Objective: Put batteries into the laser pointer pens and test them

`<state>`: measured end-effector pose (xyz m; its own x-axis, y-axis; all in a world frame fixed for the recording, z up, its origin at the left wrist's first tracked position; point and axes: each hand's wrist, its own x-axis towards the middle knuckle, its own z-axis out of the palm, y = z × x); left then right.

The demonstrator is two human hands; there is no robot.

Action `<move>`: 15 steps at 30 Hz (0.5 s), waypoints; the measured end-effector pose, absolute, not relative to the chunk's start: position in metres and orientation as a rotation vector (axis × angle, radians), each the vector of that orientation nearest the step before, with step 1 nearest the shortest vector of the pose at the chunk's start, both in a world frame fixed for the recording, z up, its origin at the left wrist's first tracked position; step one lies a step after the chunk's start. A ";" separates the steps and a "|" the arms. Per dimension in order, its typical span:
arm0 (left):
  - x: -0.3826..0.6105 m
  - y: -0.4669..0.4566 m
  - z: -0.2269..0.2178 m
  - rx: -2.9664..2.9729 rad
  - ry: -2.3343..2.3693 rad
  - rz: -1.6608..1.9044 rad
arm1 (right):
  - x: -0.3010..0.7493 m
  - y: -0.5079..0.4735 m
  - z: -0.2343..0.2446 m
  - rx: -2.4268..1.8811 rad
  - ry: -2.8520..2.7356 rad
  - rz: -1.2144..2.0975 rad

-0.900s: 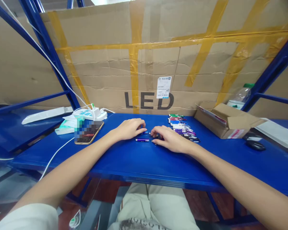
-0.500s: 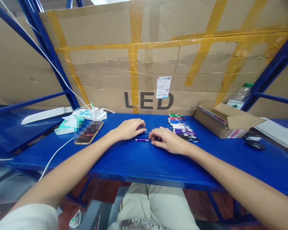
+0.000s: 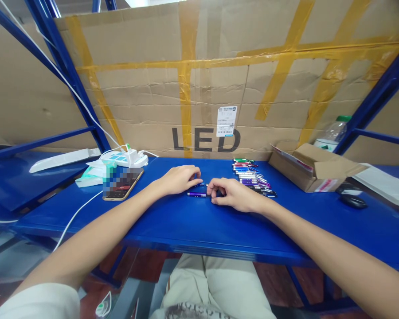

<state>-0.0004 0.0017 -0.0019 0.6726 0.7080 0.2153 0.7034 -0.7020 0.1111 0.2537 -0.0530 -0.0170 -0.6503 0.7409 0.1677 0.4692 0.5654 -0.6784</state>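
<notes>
My left hand (image 3: 182,179) lies on the blue table (image 3: 193,226) with its fingers curled and its thumb against a small blue metal penlight (image 3: 201,184), mostly covered by the hand. Just in front of it lies a purple penlight (image 3: 196,195), on its side and not held. My right hand (image 3: 231,194) hovers at the right ends of these two, its fingers bent and the thumb apart from them, with no object visible between. Several penlights with carabiner clips lie in a row (image 3: 248,169) beyond it: green, red, blue, silver, purple and black.
A phone (image 3: 124,185), a tissue pack (image 3: 95,173) and a white power strip (image 3: 123,157) with cables sit at the left. To the right are an opened cardboard box (image 3: 307,170), a black mouse (image 3: 353,201) and a plastic bottle (image 3: 334,133). A large LED carton (image 3: 146,102) stands behind.
My right hand has shifted slightly right, and its thumb has parted from its fingers. My left hand and the purple penlight stay almost where they were.
</notes>
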 end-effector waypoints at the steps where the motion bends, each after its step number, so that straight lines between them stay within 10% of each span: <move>1: 0.000 0.001 -0.002 2.855 1.207 0.379 | 0.254 -0.053 -0.017 -0.976 -2.360 0.862; 15: -0.001 0.002 -0.003 2.861 1.188 0.392 | 0.268 -0.036 -0.027 -1.122 -2.448 0.105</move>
<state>-0.0008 0.0023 -0.0028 0.6789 0.6996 0.2229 0.6949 -0.7102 0.1128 0.2678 -0.0360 -0.0270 -0.5719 0.7363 0.3617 0.7024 0.6673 -0.2476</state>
